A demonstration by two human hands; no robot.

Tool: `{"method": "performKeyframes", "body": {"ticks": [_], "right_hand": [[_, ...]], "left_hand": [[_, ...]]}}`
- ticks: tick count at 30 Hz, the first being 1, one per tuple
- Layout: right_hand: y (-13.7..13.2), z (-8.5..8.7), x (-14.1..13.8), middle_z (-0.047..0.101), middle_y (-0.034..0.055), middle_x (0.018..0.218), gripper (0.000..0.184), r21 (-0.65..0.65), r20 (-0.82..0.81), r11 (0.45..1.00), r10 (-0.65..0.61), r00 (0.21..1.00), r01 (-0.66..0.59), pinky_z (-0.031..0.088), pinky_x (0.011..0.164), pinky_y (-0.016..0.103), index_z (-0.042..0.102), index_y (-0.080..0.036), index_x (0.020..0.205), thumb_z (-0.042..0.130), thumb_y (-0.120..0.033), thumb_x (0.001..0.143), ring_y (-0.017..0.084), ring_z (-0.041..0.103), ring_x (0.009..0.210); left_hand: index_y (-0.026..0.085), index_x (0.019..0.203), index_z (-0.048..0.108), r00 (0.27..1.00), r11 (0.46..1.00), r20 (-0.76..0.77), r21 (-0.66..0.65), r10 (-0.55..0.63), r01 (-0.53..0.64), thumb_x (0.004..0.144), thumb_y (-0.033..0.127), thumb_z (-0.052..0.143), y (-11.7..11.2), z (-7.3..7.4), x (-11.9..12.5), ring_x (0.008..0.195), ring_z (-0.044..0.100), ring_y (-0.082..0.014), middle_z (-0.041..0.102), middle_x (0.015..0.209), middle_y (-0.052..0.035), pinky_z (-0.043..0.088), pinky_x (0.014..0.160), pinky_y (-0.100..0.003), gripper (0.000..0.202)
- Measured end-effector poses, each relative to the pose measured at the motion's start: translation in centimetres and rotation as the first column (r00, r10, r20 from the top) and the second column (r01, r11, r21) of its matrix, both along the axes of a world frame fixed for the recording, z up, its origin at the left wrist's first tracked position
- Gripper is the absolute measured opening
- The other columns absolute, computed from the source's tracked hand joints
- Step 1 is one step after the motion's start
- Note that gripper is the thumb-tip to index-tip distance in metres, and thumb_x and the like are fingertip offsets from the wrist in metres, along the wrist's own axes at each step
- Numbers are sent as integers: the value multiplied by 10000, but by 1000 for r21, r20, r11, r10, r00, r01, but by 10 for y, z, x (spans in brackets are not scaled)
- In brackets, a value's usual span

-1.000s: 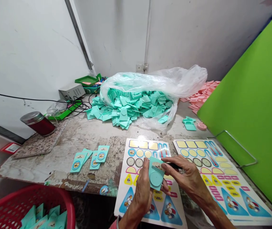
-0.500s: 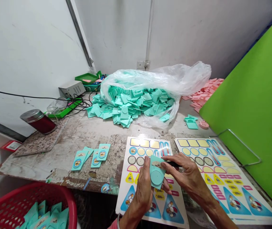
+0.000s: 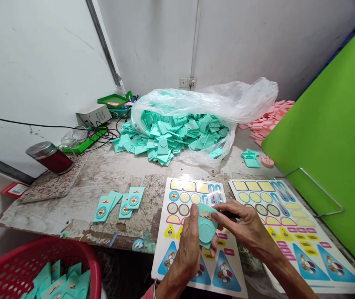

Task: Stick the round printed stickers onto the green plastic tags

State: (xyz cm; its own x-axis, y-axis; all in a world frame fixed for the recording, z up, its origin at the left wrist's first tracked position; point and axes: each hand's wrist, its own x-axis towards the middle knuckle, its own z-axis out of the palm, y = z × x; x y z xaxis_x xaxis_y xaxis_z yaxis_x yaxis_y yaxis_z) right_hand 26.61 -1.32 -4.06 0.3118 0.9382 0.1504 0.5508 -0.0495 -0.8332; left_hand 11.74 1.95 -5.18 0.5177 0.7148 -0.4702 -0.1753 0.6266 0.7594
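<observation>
My left hand [image 3: 190, 249] grips a flat turquoise plastic piece [image 3: 207, 229] with a round raised disc, holding it above a printed sticker sheet [image 3: 177, 207]. A sticker sits along the piece's upper edge. My right hand [image 3: 246, 224] pinches a small black tool [image 3: 226, 214], and its fingertips are at that sticker. The tool's tip is hidden behind my fingers. Several finished turquoise pieces with round labels [image 3: 118, 205] lie on the worn table to the left.
A plastic bag [image 3: 227, 99] spills a heap of turquoise pieces [image 3: 171, 139] at the back. Pink pieces [image 3: 271, 120] lie to the right, beside a second sticker sheet [image 3: 289, 232] and a green board [image 3: 320, 124]. A red basket [image 3: 56, 249] sits at lower left, below the table edge.
The turquoise piece has tilted a little, its lower end turning to the right in my left hand. The whole view has shifted slightly. My right hand still has the black tool at the piece's upper edge.
</observation>
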Motion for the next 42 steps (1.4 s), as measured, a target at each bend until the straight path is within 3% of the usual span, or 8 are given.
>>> {"method": "performKeyframes", "body": {"ticks": [5, 11, 22, 26, 32, 35, 38, 42], "right_hand": [[-1, 4, 8, 720, 14, 715, 299, -177, -195, 980, 54, 979, -89, 503, 594, 260, 770, -221, 784, 655, -497, 785, 171, 646, 663], [-7, 4, 6, 723, 26, 778, 229, -69, -15, 998, 10, 1000, -11, 510, 630, 286, 773, -257, 878, 661, -444, 809, 180, 656, 703], [-8, 4, 3, 712, 22, 736, 180, 37, 237, 998, 32, 971, -42, 471, 609, 312, 757, -270, 857, 626, -393, 852, 183, 620, 680], [-7, 7, 2, 707, 27, 716, 195, 43, 277, 998, 30, 960, -44, 461, 609, 323, 750, -268, 836, 615, -406, 860, 194, 619, 682], [-6, 9, 2, 712, 24, 724, 200, 62, 315, 997, 21, 949, -43, 455, 630, 330, 744, -263, 839, 613, -411, 865, 196, 622, 689], [-7, 7, 1, 710, 27, 721, 233, 92, 375, 995, 5, 927, -43, 443, 643, 337, 742, -260, 846, 584, -426, 886, 192, 617, 680], [-9, 3, -1, 712, 31, 746, 242, 103, 449, 994, -30, 893, -18, 427, 675, 348, 735, -259, 846, 580, -441, 888, 202, 626, 718], [-11, -6, -10, 721, 40, 832, 307, -10, 383, 997, -70, 921, 80, 452, 747, 368, 717, -250, 826, 593, -530, 849, 226, 651, 808]], "left_hand": [[182, 803, 598, 990, 999, 141, -42, -3, 9, 832, 710, 462, -1, 8, -1, 437, 466, -91, 618, 668, -37, 259, 395, -218, 546], [171, 874, 622, 993, 992, 122, -121, -3, 18, 866, 710, 378, 4, 12, 0, 414, 465, -93, 587, 603, -24, 275, 377, -201, 591], [166, 812, 643, 992, 993, 117, -96, -51, 62, 882, 719, 277, 2, 7, -1, 377, 422, -101, 515, 468, -8, 293, 387, -210, 667], [161, 732, 623, 992, 993, 110, -91, -63, 73, 884, 717, 269, 3, 7, 0, 371, 419, -94, 509, 464, -11, 296, 390, -210, 676], [166, 765, 615, 990, 994, 124, -80, -71, 81, 892, 707, 256, 2, 8, 0, 363, 401, -92, 495, 453, -3, 287, 388, -211, 662], [177, 749, 580, 988, 995, 127, -31, -85, 90, 898, 693, 273, 3, 9, -1, 375, 398, -91, 502, 471, -1, 297, 394, -211, 618], [200, 812, 529, 991, 994, 92, 70, -95, 89, 898, 606, 436, 2, 11, 1, 396, 406, -87, 484, 494, 35, 305, 390, -192, 426], [212, 820, 476, 997, 980, -37, 184, -74, 79, 929, 513, 432, 0, 8, 3, 358, 399, -82, 469, 464, 63, 330, 354, -175, 323]]}}
